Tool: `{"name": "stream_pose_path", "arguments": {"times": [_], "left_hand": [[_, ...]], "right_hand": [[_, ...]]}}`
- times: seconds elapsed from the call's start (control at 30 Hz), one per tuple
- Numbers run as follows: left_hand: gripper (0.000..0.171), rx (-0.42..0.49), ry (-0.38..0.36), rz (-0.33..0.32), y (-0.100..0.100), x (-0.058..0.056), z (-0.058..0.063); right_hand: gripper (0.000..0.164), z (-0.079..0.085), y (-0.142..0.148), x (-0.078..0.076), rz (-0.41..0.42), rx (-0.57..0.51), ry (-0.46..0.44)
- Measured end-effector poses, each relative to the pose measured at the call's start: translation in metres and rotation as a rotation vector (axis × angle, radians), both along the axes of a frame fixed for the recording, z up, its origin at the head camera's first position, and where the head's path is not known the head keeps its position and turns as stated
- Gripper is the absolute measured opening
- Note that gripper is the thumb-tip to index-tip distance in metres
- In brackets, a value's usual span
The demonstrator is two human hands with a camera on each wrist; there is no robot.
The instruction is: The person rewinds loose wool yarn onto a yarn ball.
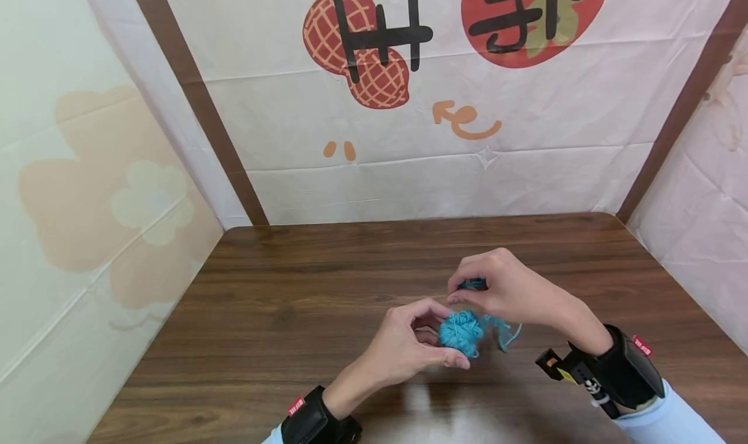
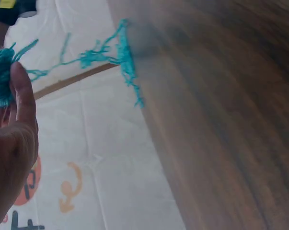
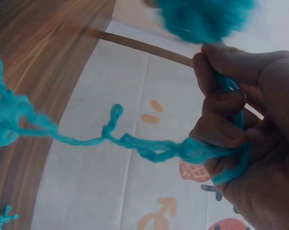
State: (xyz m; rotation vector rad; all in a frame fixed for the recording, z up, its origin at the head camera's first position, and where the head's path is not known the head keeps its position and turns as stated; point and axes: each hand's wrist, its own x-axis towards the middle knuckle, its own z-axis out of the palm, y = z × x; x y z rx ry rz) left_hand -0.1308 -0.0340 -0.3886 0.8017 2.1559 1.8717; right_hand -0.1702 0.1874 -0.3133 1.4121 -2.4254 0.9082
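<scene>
Winding seems in hand: the left hand's [image 1: 397,343] fingers curl round the ball [image 1: 461,332] at three o'clock, over the worktop [image 1: 245,353]; the right hand [image 1: 508,288], at the ball's two o'clock, pinches the strand [image 3: 190,149]. The next wrap likely calls for even tension. The ball looks turquoise, fluffy, unevenly wound; the strand, kinked.

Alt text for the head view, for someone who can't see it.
A person's left hand holds a blue yarn ball over a brown table, while the right hand grips more yarn beside it. Loose strands show below the right hand; a white printed cloth hangs behind.
</scene>
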Motion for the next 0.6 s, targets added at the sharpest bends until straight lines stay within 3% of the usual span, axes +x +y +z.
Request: {"name": "stream_pose_path", "arguments": {"times": [0.13,0.27,0.37,0.47,0.6], "left_hand": [[0.046,0.097,0.018,0.010,-0.002,0.003,0.008],[0.040,0.160,0.157,0.118,-0.004,0.003,0.011],[0.036,0.216,0.219,0.205,-0.006,0.002,0.012],[0.034,0.308,0.205,0.261,-0.006,0.001,0.013],[0.033,0.464,0.089,0.341,-0.006,-0.004,0.015]], "right_hand": [[0.022,-0.002,0.003,-0.004,-0.043,-0.025,-0.010],[0.022,0.000,0.005,-0.009,-0.096,-0.068,0.001],[0.018,-0.002,0.008,-0.014,-0.151,-0.098,-0.026],[0.013,-0.004,0.012,-0.018,-0.200,-0.125,-0.094],[0.010,-0.010,0.016,-0.020,-0.241,-0.126,-0.126]]}}
